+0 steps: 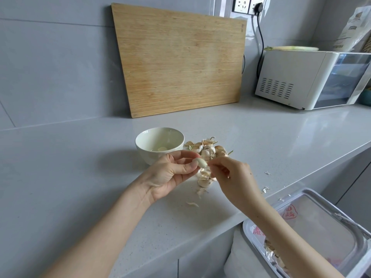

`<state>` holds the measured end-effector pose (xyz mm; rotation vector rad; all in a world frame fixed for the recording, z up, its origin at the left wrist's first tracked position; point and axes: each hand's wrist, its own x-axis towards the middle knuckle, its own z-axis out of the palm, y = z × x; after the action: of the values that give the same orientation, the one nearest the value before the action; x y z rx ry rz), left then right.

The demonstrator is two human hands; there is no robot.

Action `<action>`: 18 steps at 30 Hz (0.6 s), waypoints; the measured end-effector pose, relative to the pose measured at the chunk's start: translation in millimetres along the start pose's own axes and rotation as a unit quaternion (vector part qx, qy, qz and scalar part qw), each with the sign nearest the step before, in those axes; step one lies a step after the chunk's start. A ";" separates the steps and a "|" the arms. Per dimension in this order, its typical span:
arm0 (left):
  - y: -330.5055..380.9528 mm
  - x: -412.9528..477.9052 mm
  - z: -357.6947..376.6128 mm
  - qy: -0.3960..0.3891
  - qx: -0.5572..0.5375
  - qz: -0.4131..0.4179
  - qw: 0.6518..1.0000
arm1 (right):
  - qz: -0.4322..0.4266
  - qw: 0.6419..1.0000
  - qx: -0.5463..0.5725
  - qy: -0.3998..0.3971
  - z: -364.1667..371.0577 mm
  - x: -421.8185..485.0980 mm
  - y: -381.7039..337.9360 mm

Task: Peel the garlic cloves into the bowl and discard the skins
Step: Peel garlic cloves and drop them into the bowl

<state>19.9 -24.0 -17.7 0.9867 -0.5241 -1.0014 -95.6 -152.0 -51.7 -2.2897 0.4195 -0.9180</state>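
Clove (200, 162), mostly bare, held in my left hand (170, 175): thumb under it, fingertips over it, closed firmly round its left half.

Head view, the only one I have. My right hand (234, 177) meets the clove at its right end. Its fingers are curled, and thumb and forefinger are pressed together on a shred of skin (209, 163) at the tip. Both hands hover above the counter (80, 157), almost touching each other.

Just behind the grip and a little to its left stands the bowl (140, 138), upright, with one peeled piece (162, 148) on its bottom. Directly behind the grip, beside the bowl's right wall, lies the pile (208, 148) of unpeeled cloves. Beneath and just nearer than the grip I see scraps (201, 191) scattered on the counter.

Below and right of the grip, past the counter's edge and under my right forearm, is the bin (309, 191), with peelings (271, 253) inside. Well behind the grip the board (180, 61) leans on the wall. The oven (291, 77) stands far back to the right.
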 end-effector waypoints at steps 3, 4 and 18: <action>-0.5 0.9 0.6 0.008 -0.013 0.005 1.000 | 0.024 0.992 0.124 -0.015 -1.3 -4.6 -11.5; -0.5 1.3 0.8 0.012 -0.020 0.008 1.000 | 0.018 0.989 0.148 -0.012 -1.1 -5.8 -16.4; 1.4 1.2 3.8 0.051 -0.044 -0.001 0.998 | 0.018 0.968 0.240 0.065 8.3 -4.4 -25.6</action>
<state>18.3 -26.5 -14.7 0.9532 -0.3914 -0.9620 -91.4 -126.9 -41.8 -1.7828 0.2571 -1.0265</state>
